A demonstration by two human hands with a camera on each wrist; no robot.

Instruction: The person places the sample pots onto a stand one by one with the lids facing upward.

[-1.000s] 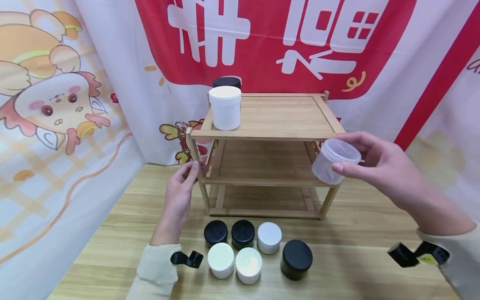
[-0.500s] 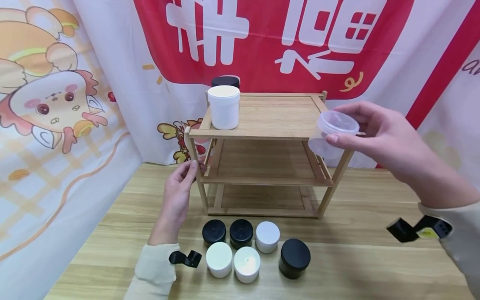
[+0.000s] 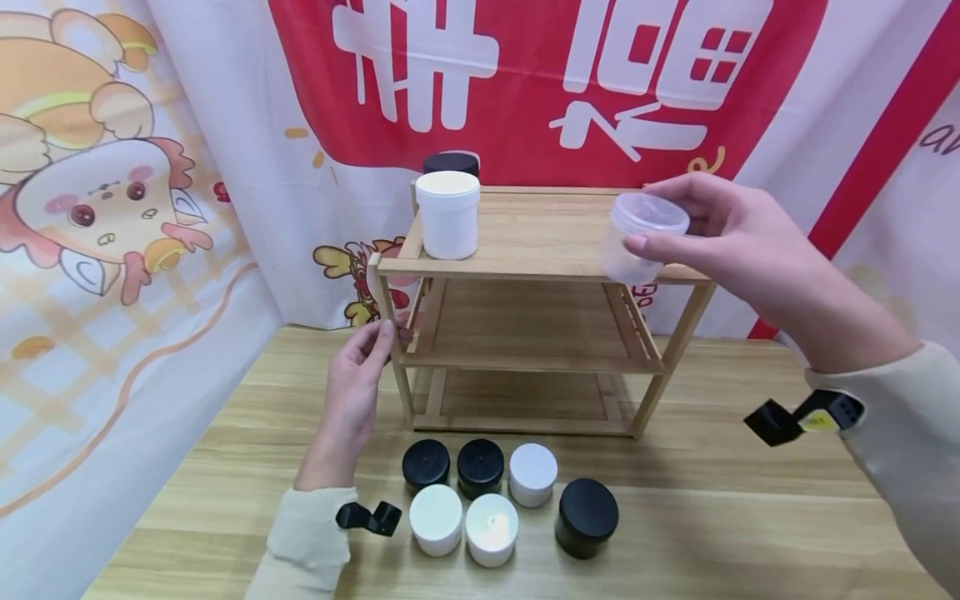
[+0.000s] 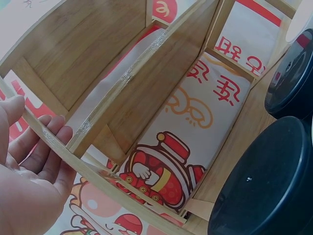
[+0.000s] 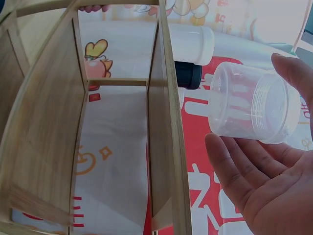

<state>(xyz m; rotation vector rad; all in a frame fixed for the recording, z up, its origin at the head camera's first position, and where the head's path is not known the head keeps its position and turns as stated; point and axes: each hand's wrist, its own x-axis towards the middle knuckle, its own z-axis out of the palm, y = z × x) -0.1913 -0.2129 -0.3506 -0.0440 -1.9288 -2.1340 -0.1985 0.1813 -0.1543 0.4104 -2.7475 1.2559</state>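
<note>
My right hand (image 3: 723,229) grips a clear plastic jar (image 3: 633,242) between thumb and fingers. The jar stands upright over the right front part of the wooden shelf rack's top board (image 3: 547,237); in the right wrist view, the clear jar (image 5: 237,100) shows a threaded band near its mouth. At the rack's left front post (image 3: 386,292), my left hand (image 3: 360,362) holds the wood, its thumb in front and fingertips behind; the left wrist view shows the left hand (image 4: 36,166) around the same post. A white jar (image 3: 450,221) sits on the top board's left side, partly hiding a black-lidded jar (image 3: 452,162).
On the table (image 3: 712,517) before the rack stand two black jars (image 3: 426,462), a small white jar (image 3: 533,473), two more white jars (image 3: 437,518) and a larger black jar (image 3: 587,517). A printed cloth (image 3: 510,158) hangs behind the rack.
My right hand has raised the clear jar from beside the middle level and moved it leftward over the top board's right part. My left hand stays on the post.
</note>
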